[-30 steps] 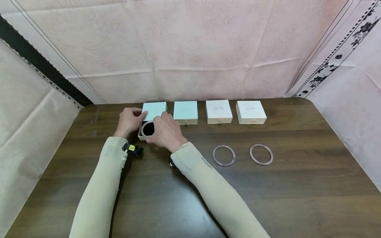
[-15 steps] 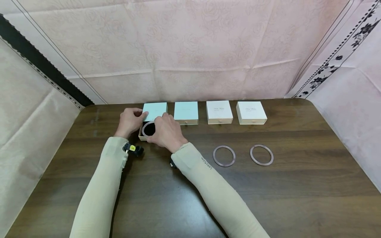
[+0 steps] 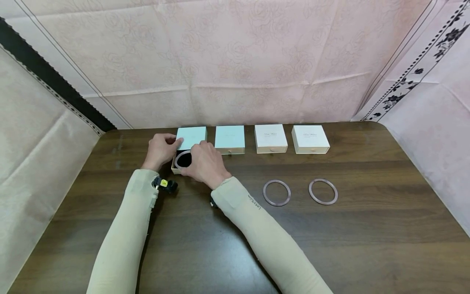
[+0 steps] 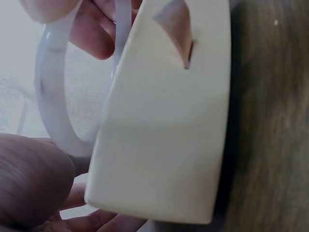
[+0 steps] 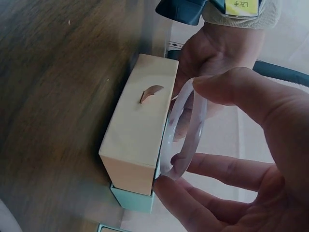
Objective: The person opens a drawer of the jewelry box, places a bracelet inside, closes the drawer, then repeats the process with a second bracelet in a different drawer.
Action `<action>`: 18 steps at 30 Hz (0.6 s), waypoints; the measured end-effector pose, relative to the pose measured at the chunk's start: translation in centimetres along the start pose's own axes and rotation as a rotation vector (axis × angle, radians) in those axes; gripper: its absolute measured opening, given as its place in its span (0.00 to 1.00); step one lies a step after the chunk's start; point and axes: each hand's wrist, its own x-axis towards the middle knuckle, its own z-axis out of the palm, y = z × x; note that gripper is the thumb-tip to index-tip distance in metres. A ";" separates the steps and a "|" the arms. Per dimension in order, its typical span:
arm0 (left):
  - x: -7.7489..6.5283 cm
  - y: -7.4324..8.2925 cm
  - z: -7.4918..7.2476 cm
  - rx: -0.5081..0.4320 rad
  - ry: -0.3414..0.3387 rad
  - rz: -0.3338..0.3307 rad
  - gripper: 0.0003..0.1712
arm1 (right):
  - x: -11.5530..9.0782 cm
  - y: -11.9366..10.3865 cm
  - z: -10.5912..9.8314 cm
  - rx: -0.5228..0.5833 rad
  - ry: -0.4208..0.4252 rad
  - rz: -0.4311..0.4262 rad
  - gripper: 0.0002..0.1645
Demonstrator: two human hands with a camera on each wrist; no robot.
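Note:
My right hand pinches a pale lilac bangle between thumb and fingertips. The bangle stands tilted over the pulled-out drawer of the leftmost box, close to its dark lining. That drawer is cream, with a small tan pull tab on its front. Its teal sleeve is held at the left side by my left hand, the thumb at the sleeve's near left corner. In the left wrist view, the drawer front hides part of the bangle.
To the right stand another teal box and two white boxes, one in the middle and one at the end, all closed. Two more bangles lie flat on the brown wooden table, a left one and a right one. A patterned cloth hangs behind.

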 end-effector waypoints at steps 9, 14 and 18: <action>0.1 -0.1 0.1 0.004 0.008 0.001 0.27 | 0.1 0.0 0.4 0.013 0.016 -0.007 0.18; 0.1 -0.2 0.1 0.000 0.006 0.005 0.28 | 0.1 -0.2 0.7 0.013 0.026 0.007 0.19; 0.2 -0.2 0.1 -0.002 0.004 0.004 0.28 | 0.1 -0.4 0.9 0.008 0.033 0.014 0.18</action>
